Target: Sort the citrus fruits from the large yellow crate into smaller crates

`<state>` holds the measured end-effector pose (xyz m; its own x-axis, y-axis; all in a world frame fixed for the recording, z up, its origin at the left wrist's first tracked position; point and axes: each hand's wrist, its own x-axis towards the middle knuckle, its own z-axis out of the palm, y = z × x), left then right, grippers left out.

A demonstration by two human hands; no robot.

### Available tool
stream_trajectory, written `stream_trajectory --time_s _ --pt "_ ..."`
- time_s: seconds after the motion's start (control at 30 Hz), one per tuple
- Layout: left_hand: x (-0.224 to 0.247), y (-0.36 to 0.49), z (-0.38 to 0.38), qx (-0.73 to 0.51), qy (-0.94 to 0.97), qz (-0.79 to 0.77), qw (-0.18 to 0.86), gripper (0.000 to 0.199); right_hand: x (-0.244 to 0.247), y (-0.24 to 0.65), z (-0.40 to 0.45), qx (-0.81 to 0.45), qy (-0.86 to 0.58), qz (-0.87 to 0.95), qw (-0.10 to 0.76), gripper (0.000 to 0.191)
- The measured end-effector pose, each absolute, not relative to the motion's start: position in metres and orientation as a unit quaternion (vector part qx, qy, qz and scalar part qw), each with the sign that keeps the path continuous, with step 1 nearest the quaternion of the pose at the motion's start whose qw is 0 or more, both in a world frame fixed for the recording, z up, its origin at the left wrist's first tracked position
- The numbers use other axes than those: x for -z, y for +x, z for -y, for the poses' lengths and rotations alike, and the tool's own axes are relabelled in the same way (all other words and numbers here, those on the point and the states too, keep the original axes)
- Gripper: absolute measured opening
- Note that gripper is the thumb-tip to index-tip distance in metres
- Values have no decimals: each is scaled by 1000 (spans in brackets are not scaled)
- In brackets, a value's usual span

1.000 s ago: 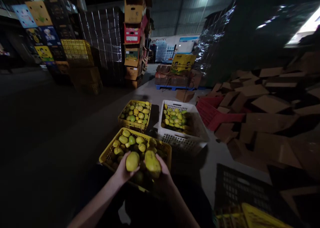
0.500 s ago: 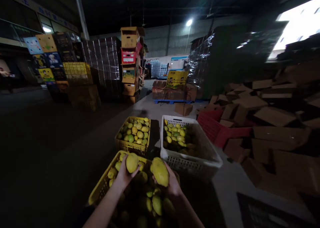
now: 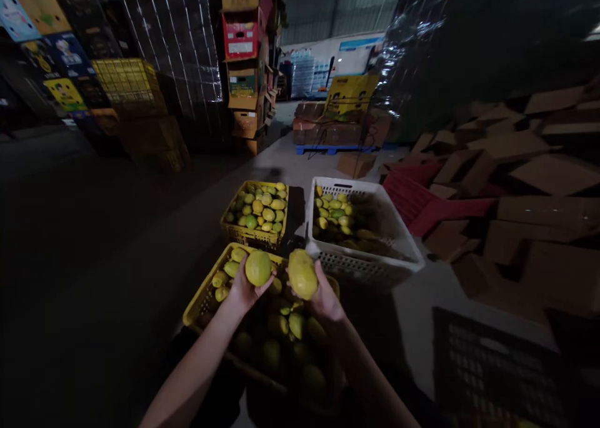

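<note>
My left hand (image 3: 244,290) is wrapped round a round yellow-green fruit (image 3: 258,268). Beside it, my right hand (image 3: 325,295) grips a longer yellow fruit (image 3: 302,274). The two fruits are apart, both above a yellow crate (image 3: 206,295) of similar fruit, whose near part lies in shadow. Behind that crate stands a smaller-looking yellow crate (image 3: 244,232) filled with yellow and green fruit. To its right, a white crate (image 3: 370,260) holds more fruit, mostly toward its left side.
A red crate (image 3: 417,203) and a heap of flattened cardboard (image 3: 529,228) lie at the right. A dark crate (image 3: 492,359) is at the lower right. Stacked boxes (image 3: 244,84) and a blue pallet (image 3: 323,149) stand farther back.
The view has tipped downward, so the crates appear higher. The fruit in my left hand now shows a rounder side, and the one in my right hand is turned more upright.
</note>
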<state>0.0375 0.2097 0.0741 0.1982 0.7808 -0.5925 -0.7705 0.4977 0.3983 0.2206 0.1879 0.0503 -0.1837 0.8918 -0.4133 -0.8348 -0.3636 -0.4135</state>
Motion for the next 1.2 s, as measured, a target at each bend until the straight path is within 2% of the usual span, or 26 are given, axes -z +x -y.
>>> stream_trajectory --time_s 0.23,0.5,0.63,0.8,0.97,1.03,1.2 --pt "-70 37 -213 -453 35 -357 816 51 -68 210 -180 -744 -380 -1 550 41" --pt "-74 48 -212 -462 63 -368 805 36 -77 207 -184 -761 -366 44 534 40" --pt "-86 46 -209 -472 49 -351 807 30 -55 210 -186 -762 -334 125 540 39" --pt "-93 40 -205 -483 119 -332 801 30 -34 219 -183 -734 -263 257 571 58" --pt "-87 32 -204 -483 303 -267 777 30 -42 234 -181 -745 -146 435 485 71" --pt "-84 28 -204 -468 353 -248 771 32 -47 239 -180 -745 -117 474 453 71" --pt "-81 27 -207 -417 339 -274 798 43 -53 241 -177 -759 -101 460 449 66"
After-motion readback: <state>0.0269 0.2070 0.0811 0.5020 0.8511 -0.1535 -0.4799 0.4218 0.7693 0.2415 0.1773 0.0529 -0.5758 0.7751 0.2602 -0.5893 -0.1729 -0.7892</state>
